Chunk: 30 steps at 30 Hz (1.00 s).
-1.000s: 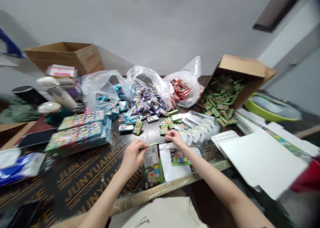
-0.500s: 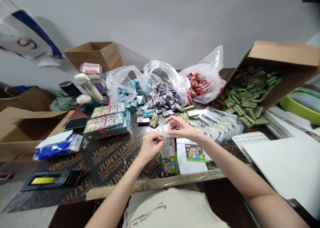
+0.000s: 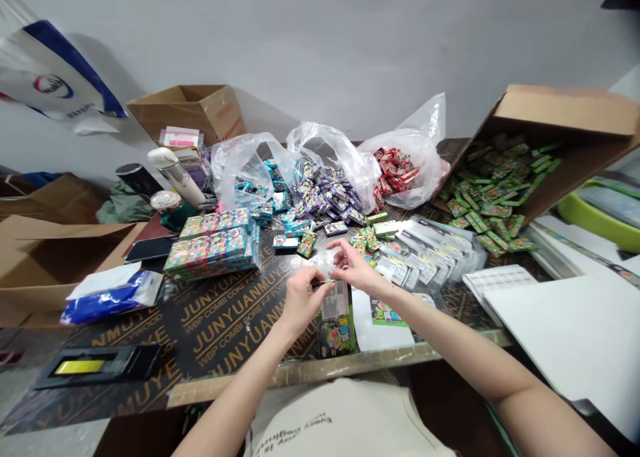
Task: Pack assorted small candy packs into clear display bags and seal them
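Note:
A clear plastic bag with a black-and-green printed card [image 3: 336, 333] in it hangs over the table's front part, a white label at its upper end. My left hand [image 3: 301, 298] is closed on the upper left edge of this bag, thumb and forefinger together. My right hand [image 3: 356, 270] pinches at the clear plastic on the right of the opening, its fingers curled close to my left fingertips. Just beyond the hands lie a small green candy box [image 3: 307, 243] and a blue one [image 3: 285, 242]. Partly under my right forearm is a green printed card [image 3: 384, 312] on white paper [image 3: 373, 333].
Plastic bags spill blue, purple [image 3: 325, 193] and red small boxes [image 3: 395, 170] at the back. A tilted carton [image 3: 565, 113] of green boxes stands right. Packed sets [image 3: 213, 243] are stacked left, clear sleeves [image 3: 430, 250] fanned right. Bottles [image 3: 175, 173] stand back left.
My right hand has moved down and left toward my left hand, its raised fingers now curled in on the plastic. My left hand stays at the bag's edge.

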### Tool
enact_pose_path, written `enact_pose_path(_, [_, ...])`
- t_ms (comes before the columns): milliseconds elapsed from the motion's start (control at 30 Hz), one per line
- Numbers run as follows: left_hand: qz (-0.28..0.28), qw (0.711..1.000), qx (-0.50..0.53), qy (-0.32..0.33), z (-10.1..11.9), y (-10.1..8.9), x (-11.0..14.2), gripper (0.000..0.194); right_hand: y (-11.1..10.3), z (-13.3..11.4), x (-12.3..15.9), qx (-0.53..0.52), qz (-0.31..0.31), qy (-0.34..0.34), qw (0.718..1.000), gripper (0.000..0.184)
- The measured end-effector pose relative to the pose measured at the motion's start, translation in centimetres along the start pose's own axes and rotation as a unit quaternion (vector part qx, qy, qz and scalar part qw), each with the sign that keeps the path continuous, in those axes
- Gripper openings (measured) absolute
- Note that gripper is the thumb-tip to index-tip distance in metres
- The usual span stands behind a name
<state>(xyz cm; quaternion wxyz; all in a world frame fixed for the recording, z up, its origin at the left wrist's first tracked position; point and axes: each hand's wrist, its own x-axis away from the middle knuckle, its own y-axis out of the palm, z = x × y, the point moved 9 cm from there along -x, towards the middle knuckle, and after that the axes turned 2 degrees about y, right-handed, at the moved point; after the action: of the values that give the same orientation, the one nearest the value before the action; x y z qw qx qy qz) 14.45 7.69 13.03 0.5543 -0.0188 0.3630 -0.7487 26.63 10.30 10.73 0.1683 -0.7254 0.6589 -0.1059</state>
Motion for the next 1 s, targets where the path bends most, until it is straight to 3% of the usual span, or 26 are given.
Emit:
enact_pose_path(67, [-0.016,0.999,-0.051,0.009,-0.6,-0.8,0.2,0.018,-1.9,1.8,-0.6,0.088,0.043,0.022,0.995,0.034])
enact_pose_path(167, [-0.021,0.988,-0.15,-0.028,-3.7,-3.3,1.2,0.026,-4.7,5.0,-0.8,0.224,0.073,0.046,0.971,0.012])
enact_pose_path(200, [-0.03,0.979,-0.193,-0.051,-5.1,-4.2,1.7,0.027,-5.3,6.1,-0.5,0.249,0.071,0.054,0.964,0.004])
enact_pose_path(300, [-0.082,0.927,-0.357,-0.074,-8.0,-5.0,3.0,0.023,-5.4,9.2,0.6,0.302,0.052,0.079,0.949,0.011])
enact_pose_path(367, [-0.15,0.912,-0.38,-0.031,-8.2,-3.2,3.6,0.039,-4.5,10.8,1.3,0.329,0.035,0.091,0.939,0.011])
enact_pose_path(433, [-0.253,0.909,-0.33,0.018,-7.7,0.2,4.3,0.057,-3.6,11.8,1.6,0.349,0.022,0.098,0.932,0.01])
enact_pose_path(533, [-0.378,0.888,-0.261,0.028,-7.4,4.4,5.1,0.067,-2.7,12.5,1.5,0.364,0.005,0.098,0.926,0.007])
enact_pose_path(600, [-0.403,0.882,-0.243,0.025,-7.4,5.7,5.0,0.068,-2.4,12.5,1.4,0.369,-0.006,0.092,0.925,0.007])
enact_pose_path(700, [-0.42,0.887,-0.194,0.011,-7.1,6.0,4.6,0.058,-2.1,12.0,1.7,0.371,-0.019,0.07,0.926,0.007])
enact_pose_path(800, [-0.381,0.918,-0.108,-0.033,-6.2,4.1,3.3,0.043,-1.9,11.6,2.1,0.372,-0.029,0.049,0.926,0.006])
enact_pose_path(900, [-0.221,0.974,0.004,-0.054,-4.5,-0.3,0.8,0.048,-2.0,11.9,2.2,0.372,-0.034,0.05,0.926,0.012])
enact_pose_path(1000, [-0.087,0.989,0.099,-0.059,-4.1,-3.6,-0.2,0.05,-2.0,12.7,1.8,0.366,-0.048,0.058,0.928,0.008])
